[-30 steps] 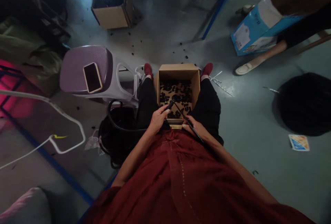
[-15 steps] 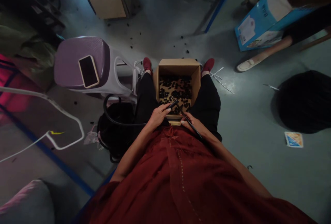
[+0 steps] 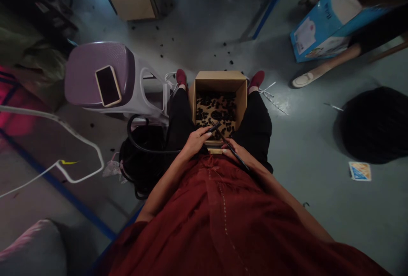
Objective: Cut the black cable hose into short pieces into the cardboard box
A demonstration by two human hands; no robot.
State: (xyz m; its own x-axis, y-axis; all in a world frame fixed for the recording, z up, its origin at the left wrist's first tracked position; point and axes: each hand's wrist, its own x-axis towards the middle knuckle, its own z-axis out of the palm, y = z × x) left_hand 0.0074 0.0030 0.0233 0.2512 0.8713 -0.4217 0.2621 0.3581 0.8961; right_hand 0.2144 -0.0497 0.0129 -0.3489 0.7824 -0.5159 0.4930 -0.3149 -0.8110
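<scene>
Above the near edge of an open cardboard box (image 3: 219,75), the left hand (image 3: 195,140) pinched a short end of black tube (image 3: 214,128), fingers closed around it. Just to the right, the right hand (image 3: 237,152) grasped a slim dark tool (image 3: 234,153) whose far end crossed the tube over the box. Many small black pieces (image 3: 223,115) lay scattered across the box floor, thickest towards the far side. Compared with a second earlier, the tube end lay flatter and reached farther right, overlapping the tool; both hands had kept their grasp.

Left of the knees sat a dark coil (image 3: 145,161), and beyond it a purple-topped stool (image 3: 83,72) carried a phone (image 3: 108,85), screen dark. On the far left stood a second cardboard box (image 3: 130,6), cut off by the view's edge; its dark contents were too dim to identify. At far right, a blue carton (image 3: 318,18) bore lettering too blurred to read, beside a co-worker's pale shoe (image 3: 302,80). Nearer on the right, an orange-and-blue card (image 3: 360,171) lay below a black bundle (image 3: 376,125), its print too small to make out.
</scene>
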